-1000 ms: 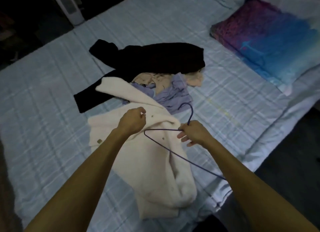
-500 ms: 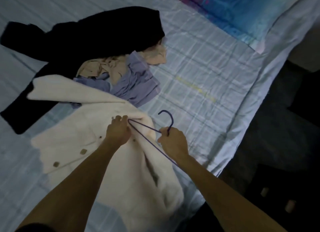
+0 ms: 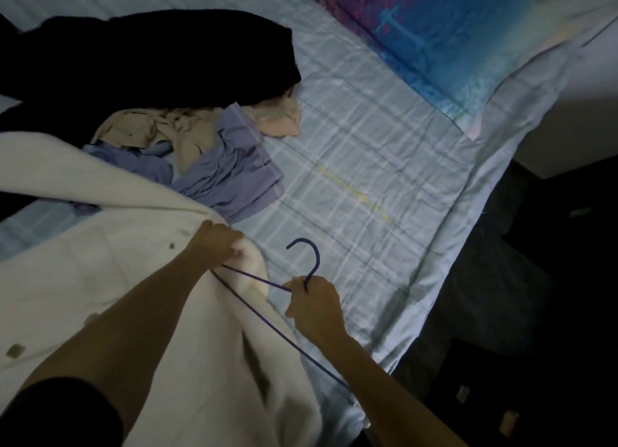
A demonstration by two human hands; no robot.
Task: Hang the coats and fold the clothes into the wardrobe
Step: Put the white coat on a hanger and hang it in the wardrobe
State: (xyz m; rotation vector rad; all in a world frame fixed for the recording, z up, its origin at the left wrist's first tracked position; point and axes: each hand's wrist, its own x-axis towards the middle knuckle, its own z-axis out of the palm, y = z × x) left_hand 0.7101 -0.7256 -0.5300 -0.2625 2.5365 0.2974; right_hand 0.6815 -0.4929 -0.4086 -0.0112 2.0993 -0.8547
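Note:
A cream fleece coat with brown buttons lies spread on the bed at lower left. My left hand grips the coat's collar edge. My right hand holds a thin purple wire hanger by the neck just under its hook. One end of the hanger reaches the coat opening under my left hand; its long bar runs down past my right forearm. Behind the coat lie a lilac garment, a beige garment and a black coat.
The pale blue checked bedsheet covers the bed. A blue and magenta pillow lies at the top right. The bed's edge runs diagonally on the right, with dark floor beyond it.
The view has swung down and right, closer to the bed edge. My left hand kept its grip on the collar, and the hanger's end has moved in toward the coat opening.

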